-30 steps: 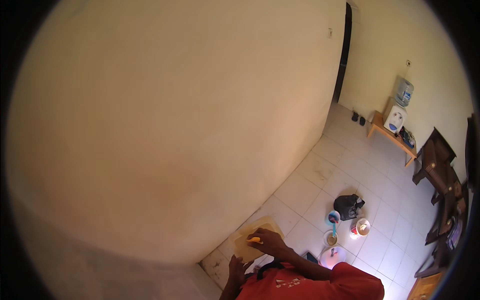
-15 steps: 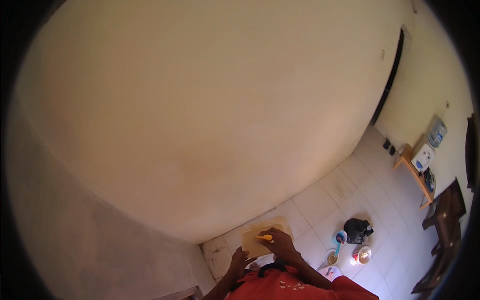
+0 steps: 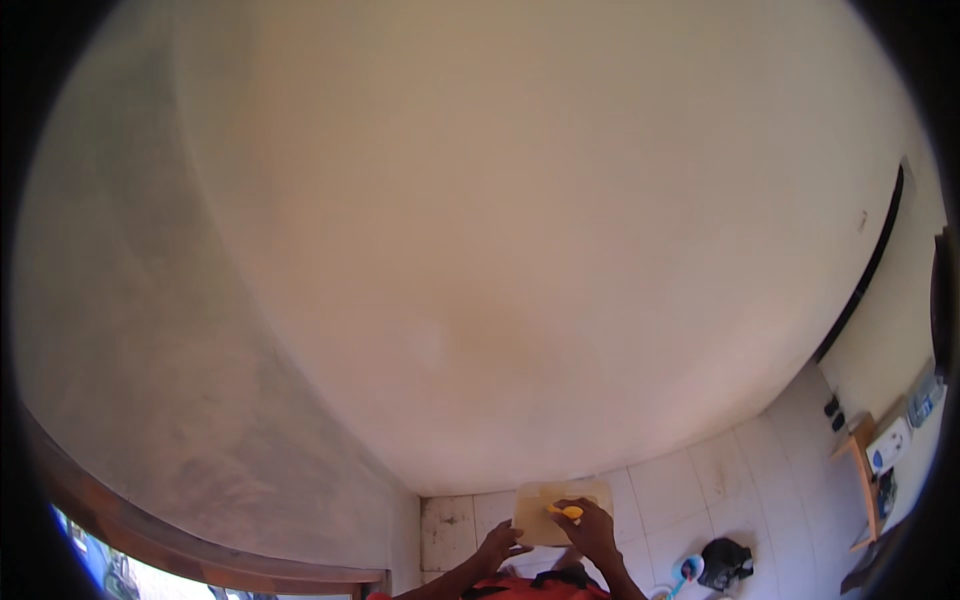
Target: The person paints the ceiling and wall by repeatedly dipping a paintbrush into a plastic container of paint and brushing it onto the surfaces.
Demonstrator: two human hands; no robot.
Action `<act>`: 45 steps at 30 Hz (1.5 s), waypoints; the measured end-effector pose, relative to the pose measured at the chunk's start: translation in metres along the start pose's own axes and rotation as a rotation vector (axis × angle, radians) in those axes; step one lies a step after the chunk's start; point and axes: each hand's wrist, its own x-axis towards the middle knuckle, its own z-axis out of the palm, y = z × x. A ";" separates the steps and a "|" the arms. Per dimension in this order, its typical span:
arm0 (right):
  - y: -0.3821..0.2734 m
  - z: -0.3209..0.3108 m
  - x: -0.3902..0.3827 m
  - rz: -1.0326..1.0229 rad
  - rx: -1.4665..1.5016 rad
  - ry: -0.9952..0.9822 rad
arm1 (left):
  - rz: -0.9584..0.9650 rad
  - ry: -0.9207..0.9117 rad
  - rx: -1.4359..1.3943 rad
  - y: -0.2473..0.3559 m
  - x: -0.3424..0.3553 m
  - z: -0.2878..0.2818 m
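Note:
Low in the view, a tan rectangular board (image 3: 535, 525) with rounded corners is held in front of my body, above the tiled floor. My left hand (image 3: 503, 541) grips its near left edge, the fingers bent at the rim. Over the board's right half, my right hand (image 3: 594, 528) is closed round a small tool with a yellow handle (image 3: 571, 512). The tool's working end points left over the board, too small to tell its kind. Part of the handle is covered by my fingers.
A broad cream wall (image 3: 520, 250) fills the view ahead, meeting a grey wall (image 3: 200, 400) at left. Right of me on the floor are a black bag (image 3: 727, 563) and a blue dipper (image 3: 690, 568). A wooden bench (image 3: 866, 480) with a water dispenser (image 3: 888, 446) stands far right.
The view has swung up and left, so the window at lower left shows and the floor buckets have mostly left the picture. Both hands keep their hold on the board and the yellow-handled tool.

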 end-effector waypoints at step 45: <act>-0.026 0.050 0.038 -0.240 -0.367 -0.421 | 0.166 0.155 -0.061 -0.002 -0.026 -0.038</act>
